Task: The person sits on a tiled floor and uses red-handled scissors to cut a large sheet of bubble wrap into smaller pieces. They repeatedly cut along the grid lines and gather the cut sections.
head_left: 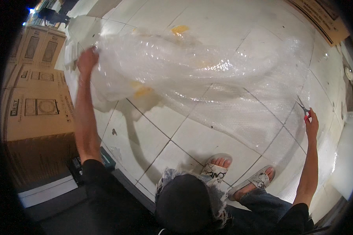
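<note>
A long sheet of clear bubble wrap point(176, 66) lies crumpled across the floor in front of me, with a few yellow-orange patches point(143, 91) on or under it. My left hand point(88, 60) is closed on the sheet's left end, and my left arm reaches far forward. On the right, my right hand point(312, 123) is closed around the red handles of a pair of scissors point(303, 106). Their blades point up and left over the right part of the wrap and look slightly apart. My left fingers are a little blurred.
Brown cardboard boxes point(39, 105) are stacked along the left, beside a dark green box point(106, 158). Another carton point(321, 19) stands at the far right. My sandalled feet point(217, 164) are on the white tiled floor point(149, 129), close to the wrap's near edge.
</note>
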Action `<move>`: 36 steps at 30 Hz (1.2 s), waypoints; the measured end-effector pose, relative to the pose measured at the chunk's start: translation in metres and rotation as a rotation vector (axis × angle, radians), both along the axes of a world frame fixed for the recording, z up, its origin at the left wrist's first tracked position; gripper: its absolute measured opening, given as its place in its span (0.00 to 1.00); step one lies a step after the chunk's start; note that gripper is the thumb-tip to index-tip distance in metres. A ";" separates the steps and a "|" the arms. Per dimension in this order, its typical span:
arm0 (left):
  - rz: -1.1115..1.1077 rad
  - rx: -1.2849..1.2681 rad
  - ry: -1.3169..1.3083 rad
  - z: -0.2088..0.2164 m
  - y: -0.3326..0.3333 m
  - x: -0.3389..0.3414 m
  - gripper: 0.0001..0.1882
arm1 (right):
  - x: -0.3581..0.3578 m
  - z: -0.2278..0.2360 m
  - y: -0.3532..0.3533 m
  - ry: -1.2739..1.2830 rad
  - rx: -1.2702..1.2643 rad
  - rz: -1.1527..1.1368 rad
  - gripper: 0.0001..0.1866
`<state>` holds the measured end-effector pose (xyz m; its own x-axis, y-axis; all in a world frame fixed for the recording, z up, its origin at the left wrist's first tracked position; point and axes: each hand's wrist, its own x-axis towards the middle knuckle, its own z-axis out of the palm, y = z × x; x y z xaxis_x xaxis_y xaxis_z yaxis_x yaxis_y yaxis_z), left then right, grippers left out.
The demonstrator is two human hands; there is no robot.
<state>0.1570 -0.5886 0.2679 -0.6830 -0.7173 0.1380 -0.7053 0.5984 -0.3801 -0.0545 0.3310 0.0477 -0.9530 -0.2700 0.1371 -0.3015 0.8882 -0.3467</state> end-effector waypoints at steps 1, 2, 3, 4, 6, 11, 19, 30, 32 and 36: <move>-0.178 -0.089 0.069 0.035 -0.011 -0.012 0.22 | 0.007 0.007 -0.020 0.051 -0.029 0.055 0.32; -0.212 -0.121 0.049 0.064 -0.005 -0.033 0.22 | 0.016 0.012 -0.038 0.015 -0.079 0.063 0.33; -0.255 -0.154 0.041 0.088 -0.005 -0.054 0.24 | 0.026 0.016 -0.052 -0.016 -0.131 0.069 0.33; -0.302 -0.239 0.105 0.116 -0.006 -0.067 0.24 | 0.034 0.007 -0.067 -0.063 -0.209 0.084 0.34; -0.493 -0.133 0.407 0.129 0.004 -0.100 0.21 | 0.046 -0.011 -0.091 -0.135 -0.262 0.058 0.32; -0.843 0.651 0.827 0.064 0.121 -0.097 0.48 | 0.025 -0.045 -0.058 -0.026 -0.163 -0.107 0.29; 0.093 0.882 1.705 -0.218 0.139 0.033 0.44 | 0.079 -0.003 -0.190 -0.206 -0.335 -0.139 0.29; -0.135 0.532 1.277 -0.086 -0.084 0.118 0.24 | 0.051 -0.035 -0.154 -0.167 -0.249 0.235 0.28; -0.166 0.793 1.518 -0.034 -0.119 0.147 0.23 | 0.034 -0.028 -0.102 -0.133 -0.199 0.175 0.27; 0.751 0.099 1.551 0.092 -0.131 0.163 0.32 | 0.021 -0.019 -0.003 -0.147 0.155 0.025 0.25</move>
